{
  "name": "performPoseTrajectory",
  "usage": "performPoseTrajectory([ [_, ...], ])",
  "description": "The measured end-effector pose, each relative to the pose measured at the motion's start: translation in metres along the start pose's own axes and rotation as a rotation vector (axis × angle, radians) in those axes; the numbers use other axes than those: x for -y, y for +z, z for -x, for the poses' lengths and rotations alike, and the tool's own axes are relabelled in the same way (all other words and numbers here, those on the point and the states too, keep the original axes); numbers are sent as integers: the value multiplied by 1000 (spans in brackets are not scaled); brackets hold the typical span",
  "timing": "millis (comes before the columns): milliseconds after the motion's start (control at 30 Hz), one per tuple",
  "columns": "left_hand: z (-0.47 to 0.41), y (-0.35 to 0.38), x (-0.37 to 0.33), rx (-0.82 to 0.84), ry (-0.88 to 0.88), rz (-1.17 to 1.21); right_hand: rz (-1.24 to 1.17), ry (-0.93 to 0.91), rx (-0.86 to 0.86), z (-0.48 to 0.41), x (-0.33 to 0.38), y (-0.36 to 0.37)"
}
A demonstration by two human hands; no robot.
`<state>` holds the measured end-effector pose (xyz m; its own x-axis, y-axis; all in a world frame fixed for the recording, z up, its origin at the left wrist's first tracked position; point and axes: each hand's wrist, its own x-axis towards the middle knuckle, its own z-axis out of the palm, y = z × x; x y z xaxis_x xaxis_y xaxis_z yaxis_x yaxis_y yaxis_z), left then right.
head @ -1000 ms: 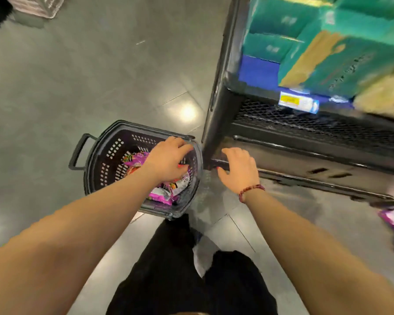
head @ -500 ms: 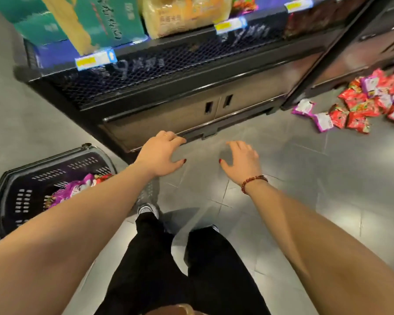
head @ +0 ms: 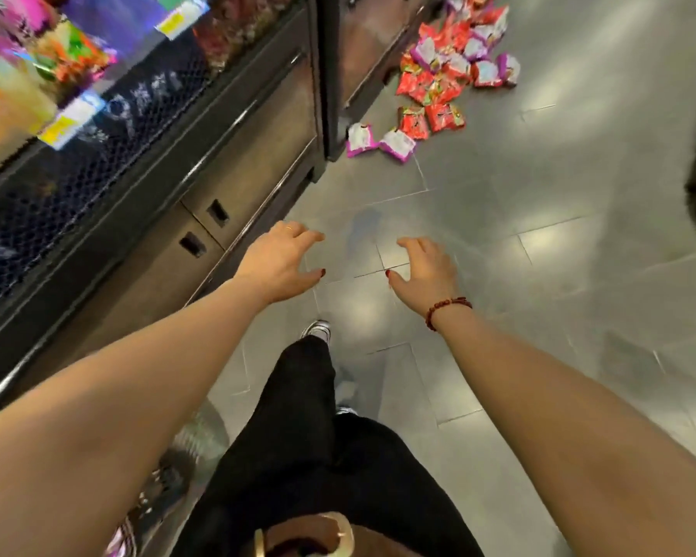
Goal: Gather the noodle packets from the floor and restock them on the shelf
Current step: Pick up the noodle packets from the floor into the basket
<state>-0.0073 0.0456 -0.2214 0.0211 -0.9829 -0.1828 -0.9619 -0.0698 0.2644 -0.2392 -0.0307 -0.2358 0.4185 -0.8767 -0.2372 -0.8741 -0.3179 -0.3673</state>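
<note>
Grey, glossy tiles are making up the floor (head: pixel 559 219) of a shop aisle, catching pale patches of light. Along the left side a dark shelf (head: pixel 137 203) is running away from the camera, its mesh front and low cabinet doors showing. Blurred colourful goods are sitting on top of it, and yellow-and-white price tags (head: pixel 67 124) are hanging on its edge.

The noodle packets (head: pixel 438 74) are lying in a loose heap on the floor at the upper right, close against the base of the shelf and well apart from both hands. Most are red, some are purple and white, and two purple-and-white ones (head: pixel 378 142) are lying nearest the camera, just beside the shelf's corner post.

The left hand (head: pixel 280 263) is reaching forward over the floor near the shelf's foot, fingers spread and slightly curved, holding nothing. The right hand (head: pixel 424 271) is hanging level with it a little way off, fingers likewise loose and parted, also holding nothing. A red beaded bracelet (head: pixel 447 309) is circling the right wrist.

Below the arms, black trousers (head: pixel 306 436) are showing, and one pale shoe (head: pixel 318 328) is planting itself on the tiles between the two forearms. A dark shape at the right edge is too blurred to make out.
</note>
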Motion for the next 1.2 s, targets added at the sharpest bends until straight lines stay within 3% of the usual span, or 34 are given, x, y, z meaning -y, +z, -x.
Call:
performPoseTrajectory([
  [233, -132, -17, 6, 12, 205, -1, 18, 167, -81, -73, -31, -33],
  [667, -348, -48, -6, 127, 361, -25, -70, 395, -165, -195, -88, -93],
  [1200, -613, -80, -115, 130, 282, 10, -103, 366, -177, -417, -253, -225],
])
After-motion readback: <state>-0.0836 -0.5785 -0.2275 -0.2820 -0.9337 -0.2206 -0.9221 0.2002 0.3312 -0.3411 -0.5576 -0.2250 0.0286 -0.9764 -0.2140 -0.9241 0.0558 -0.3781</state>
